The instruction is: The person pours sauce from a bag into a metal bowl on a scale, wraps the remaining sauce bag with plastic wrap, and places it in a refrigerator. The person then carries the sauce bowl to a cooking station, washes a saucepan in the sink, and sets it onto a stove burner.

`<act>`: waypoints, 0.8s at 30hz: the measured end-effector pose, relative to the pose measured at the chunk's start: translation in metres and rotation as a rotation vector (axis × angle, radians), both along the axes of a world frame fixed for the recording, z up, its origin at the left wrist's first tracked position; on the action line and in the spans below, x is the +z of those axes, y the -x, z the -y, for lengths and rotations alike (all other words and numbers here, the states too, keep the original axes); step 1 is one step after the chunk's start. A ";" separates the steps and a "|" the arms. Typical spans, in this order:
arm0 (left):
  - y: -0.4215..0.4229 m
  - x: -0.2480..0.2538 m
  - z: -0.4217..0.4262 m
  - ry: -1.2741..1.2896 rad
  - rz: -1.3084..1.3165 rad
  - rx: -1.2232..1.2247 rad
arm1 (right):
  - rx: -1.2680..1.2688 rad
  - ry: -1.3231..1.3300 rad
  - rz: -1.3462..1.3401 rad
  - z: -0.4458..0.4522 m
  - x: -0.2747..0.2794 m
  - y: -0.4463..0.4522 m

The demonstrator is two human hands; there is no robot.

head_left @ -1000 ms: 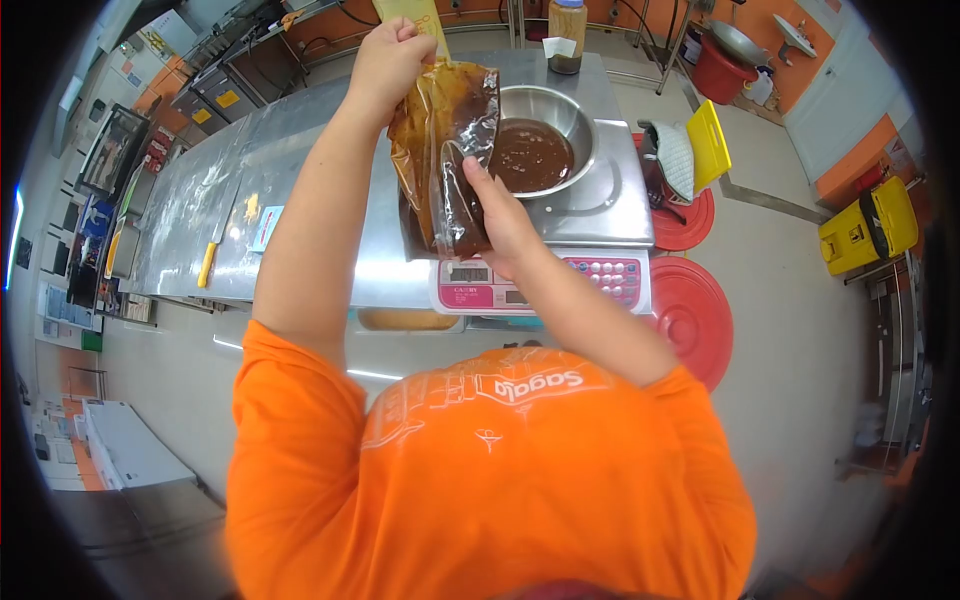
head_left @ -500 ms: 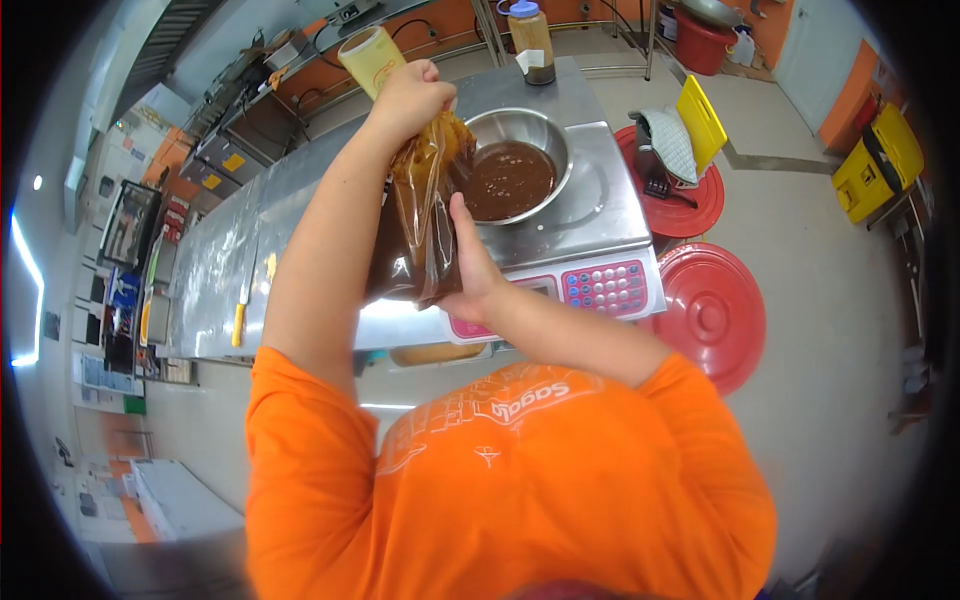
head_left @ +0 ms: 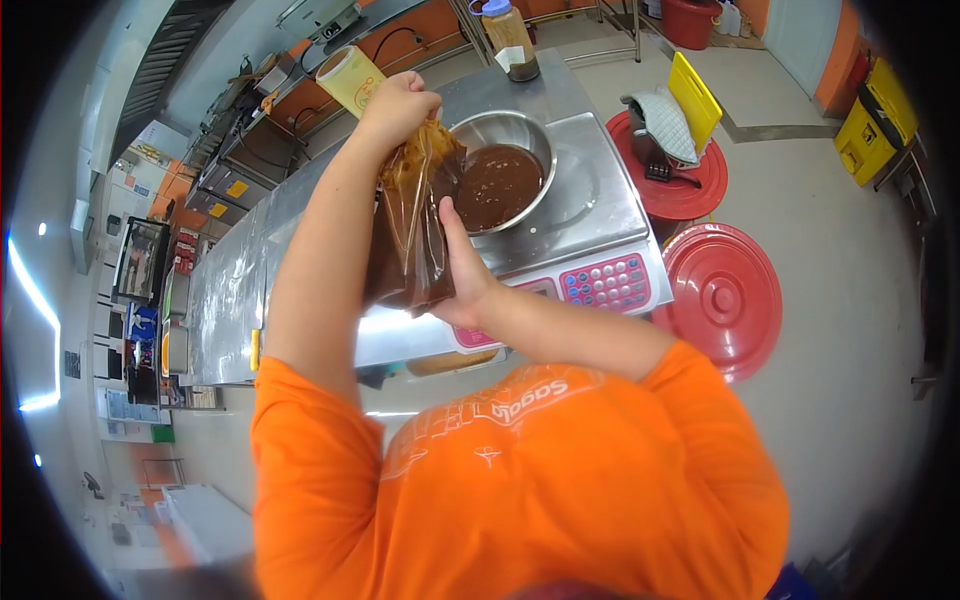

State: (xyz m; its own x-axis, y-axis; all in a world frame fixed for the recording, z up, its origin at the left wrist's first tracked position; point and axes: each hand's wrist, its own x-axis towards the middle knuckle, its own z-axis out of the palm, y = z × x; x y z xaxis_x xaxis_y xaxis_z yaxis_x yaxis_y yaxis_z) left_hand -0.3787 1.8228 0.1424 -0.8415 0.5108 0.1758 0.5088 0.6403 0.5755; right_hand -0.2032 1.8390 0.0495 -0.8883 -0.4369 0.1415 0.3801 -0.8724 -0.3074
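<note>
From my end I see the clear plastic bag, heavy with dark brown contents, just left of centre in the frame. The left hand is closed in a fist at the bag's top, though I can't see exactly how its fingers pinch the film; the right hand cups the lower side, thumb laid up along the plastic, its other fingers hidden behind. I'd hold that arrangement: a limp, loaded bag will likely sag or fold if the top loosens, so I'd let the lower palm bear the weight, the upper fist stay high, and avoid squeezing the middle. I'd also mind the steel bowl just right of the bag, since a bump could slop its brown liquid. The bowl sits on a scale at the end of the shiny metal tabletop, whose left stretch carries whitish smears. A blue-capped bottle stands at upper centre, two red lids lie right of the scale, and a yellow bin occupies the upper right over a pale floor.
</note>
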 end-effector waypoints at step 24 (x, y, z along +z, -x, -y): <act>-0.008 0.008 -0.013 0.146 -0.049 0.016 | -0.062 0.065 0.059 0.001 0.005 -0.002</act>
